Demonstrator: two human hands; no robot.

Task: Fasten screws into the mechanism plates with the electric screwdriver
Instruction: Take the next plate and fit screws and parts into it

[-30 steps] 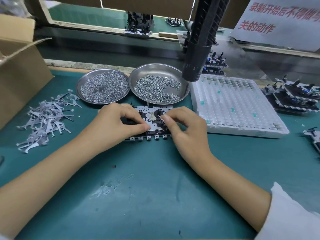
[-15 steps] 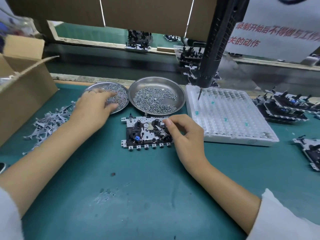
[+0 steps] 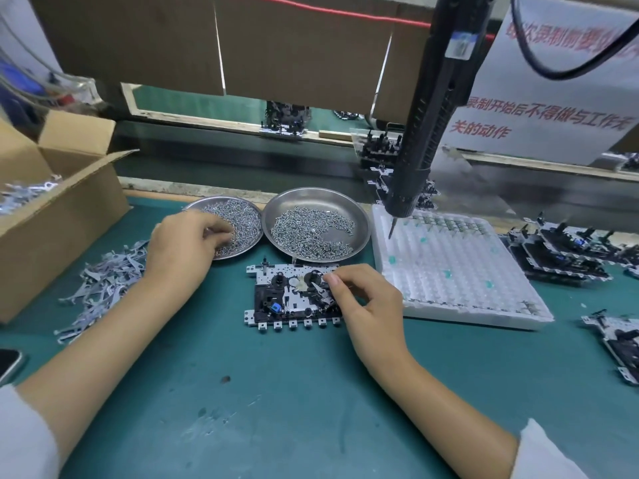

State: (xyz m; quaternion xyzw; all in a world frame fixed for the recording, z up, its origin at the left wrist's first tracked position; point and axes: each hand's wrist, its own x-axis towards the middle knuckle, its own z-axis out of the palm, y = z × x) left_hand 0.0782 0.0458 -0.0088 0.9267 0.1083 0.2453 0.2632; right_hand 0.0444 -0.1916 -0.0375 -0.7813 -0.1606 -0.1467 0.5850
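A mechanism plate (image 3: 280,299), white metal with black parts and a small blue piece, lies flat on the green mat. My right hand (image 3: 366,302) rests on its right end, thumb and forefinger pinching a small metal lever on the plate. My left hand (image 3: 183,247) reaches into the left steel dish (image 3: 242,219) of screws, fingers curled down among them. A second steel dish (image 3: 311,202) of screws stands just right of it. The black electric screwdriver (image 3: 425,133) hangs from above, bit down, over the white tray; neither hand touches it.
A white dimpled tray (image 3: 466,292) lies right of the plate. More mechanism plates (image 3: 560,254) are stacked at the far right. Grey metal levers (image 3: 103,285) lie loose at the left beside an open cardboard box (image 3: 58,216). A phone corner (image 3: 8,364) shows at the left edge.
My left hand left the plate and moved up-left into the left screw dish. My right hand stayed on the plate's right end. The view tilted up a little.
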